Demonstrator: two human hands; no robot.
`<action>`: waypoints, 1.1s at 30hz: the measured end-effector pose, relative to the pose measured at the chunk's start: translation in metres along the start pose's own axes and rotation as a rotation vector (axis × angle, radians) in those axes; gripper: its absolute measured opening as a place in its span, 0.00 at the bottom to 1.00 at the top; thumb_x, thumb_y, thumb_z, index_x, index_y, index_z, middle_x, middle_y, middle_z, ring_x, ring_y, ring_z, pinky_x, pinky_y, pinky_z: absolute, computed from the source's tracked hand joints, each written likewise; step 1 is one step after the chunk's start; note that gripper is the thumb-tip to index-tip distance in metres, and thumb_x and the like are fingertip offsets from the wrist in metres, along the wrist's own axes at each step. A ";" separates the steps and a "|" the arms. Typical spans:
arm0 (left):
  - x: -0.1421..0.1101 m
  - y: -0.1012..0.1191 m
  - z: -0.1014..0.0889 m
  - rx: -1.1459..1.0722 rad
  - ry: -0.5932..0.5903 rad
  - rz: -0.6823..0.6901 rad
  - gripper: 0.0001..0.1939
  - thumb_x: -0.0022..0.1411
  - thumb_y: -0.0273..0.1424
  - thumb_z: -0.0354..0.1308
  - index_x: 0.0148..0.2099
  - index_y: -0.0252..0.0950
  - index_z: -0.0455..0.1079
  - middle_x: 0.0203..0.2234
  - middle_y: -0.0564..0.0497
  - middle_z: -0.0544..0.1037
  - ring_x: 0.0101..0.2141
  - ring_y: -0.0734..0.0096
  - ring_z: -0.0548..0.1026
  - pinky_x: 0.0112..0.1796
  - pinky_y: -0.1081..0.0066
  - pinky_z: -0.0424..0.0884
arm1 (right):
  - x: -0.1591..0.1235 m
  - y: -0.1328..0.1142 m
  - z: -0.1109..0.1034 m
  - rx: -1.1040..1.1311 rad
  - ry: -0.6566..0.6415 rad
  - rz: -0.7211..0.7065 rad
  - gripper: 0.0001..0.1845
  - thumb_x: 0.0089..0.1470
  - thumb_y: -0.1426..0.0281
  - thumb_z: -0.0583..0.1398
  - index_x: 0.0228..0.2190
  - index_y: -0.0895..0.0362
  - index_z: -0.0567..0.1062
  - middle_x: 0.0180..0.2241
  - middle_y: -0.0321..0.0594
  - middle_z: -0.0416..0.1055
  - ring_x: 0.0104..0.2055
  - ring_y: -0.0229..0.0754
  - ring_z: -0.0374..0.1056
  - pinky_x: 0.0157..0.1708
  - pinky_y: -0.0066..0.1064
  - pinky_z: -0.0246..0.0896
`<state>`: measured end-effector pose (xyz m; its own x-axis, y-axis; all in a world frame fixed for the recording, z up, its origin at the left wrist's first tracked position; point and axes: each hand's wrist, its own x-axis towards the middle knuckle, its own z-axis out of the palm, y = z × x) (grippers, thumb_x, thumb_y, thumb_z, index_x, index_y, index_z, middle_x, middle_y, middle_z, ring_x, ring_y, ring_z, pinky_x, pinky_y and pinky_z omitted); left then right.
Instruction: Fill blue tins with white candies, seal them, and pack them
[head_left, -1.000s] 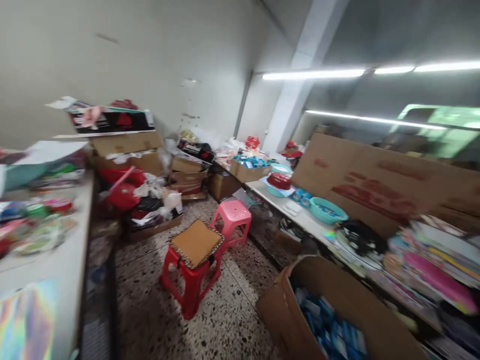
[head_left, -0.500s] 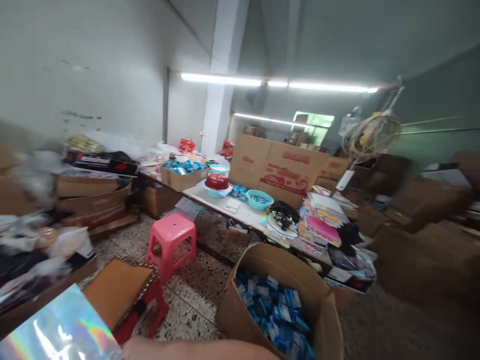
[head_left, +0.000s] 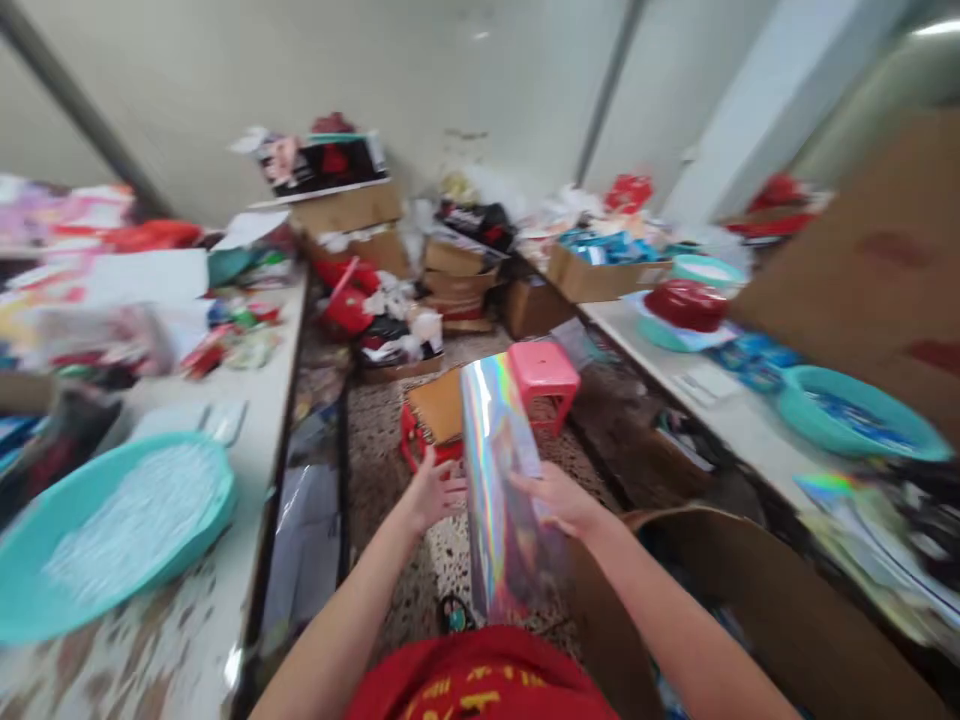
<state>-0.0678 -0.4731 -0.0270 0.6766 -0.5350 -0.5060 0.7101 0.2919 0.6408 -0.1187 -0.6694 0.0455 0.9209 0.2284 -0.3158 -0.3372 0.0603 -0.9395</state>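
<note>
A shiny holographic sheet with rainbow streaks hangs upright in front of my body, above the floor. My right hand grips it by its right edge, fingers lying over the front face. To its left, my left hand has its fingers spread and holds nothing; the fingertips come close to the sheet's left edge, and whether they touch is unclear. Just beyond the sheet are a pink plastic stool and a red stool topped with a brown pad, partly covered by the sheet.
On the left table, a turquoise basin holds small pale pieces. The right table carries a red bowl, another turquoise basin with blue items, and an open carton. A large cardboard box stands at my right. Cartons and bags fill the aisle's far end.
My view has swung left and down, bringing the left table and both arms into sight. The holographic sheet has moved from the lower left to the centre, and my left hand has appeared beside it.
</note>
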 end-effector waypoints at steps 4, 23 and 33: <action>-0.017 -0.008 -0.013 -0.191 0.068 0.069 0.29 0.44 0.53 0.63 0.38 0.32 0.73 0.31 0.44 0.79 0.35 0.59 0.77 0.38 0.66 0.70 | 0.005 0.006 -0.016 0.017 0.030 0.062 0.24 0.38 0.54 0.67 0.35 0.57 0.78 0.33 0.44 0.77 0.39 0.49 0.73 0.41 0.39 0.67; -0.146 0.007 -0.066 0.154 0.683 0.497 0.32 0.41 0.36 0.68 0.50 0.37 0.69 0.32 0.51 0.76 0.27 0.75 0.72 0.28 0.76 0.65 | 0.058 0.045 0.055 -0.201 0.202 -0.212 0.35 0.40 0.60 0.67 0.51 0.57 0.69 0.43 0.44 0.75 0.42 0.44 0.72 0.44 0.37 0.66; -0.192 0.004 -0.082 0.789 1.013 0.640 0.11 0.51 0.38 0.62 0.36 0.40 0.78 0.27 0.51 0.71 0.31 0.70 0.69 0.36 0.70 0.66 | 0.070 0.022 0.086 -0.424 0.127 -0.335 0.21 0.39 0.54 0.66 0.31 0.56 0.78 0.28 0.39 0.74 0.30 0.41 0.68 0.35 0.35 0.66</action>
<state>-0.1786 -0.3043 0.0250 0.9158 0.4014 0.0156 0.1712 -0.4252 0.8888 -0.0779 -0.5685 0.0143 0.9895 0.1431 0.0207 0.0624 -0.2935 -0.9539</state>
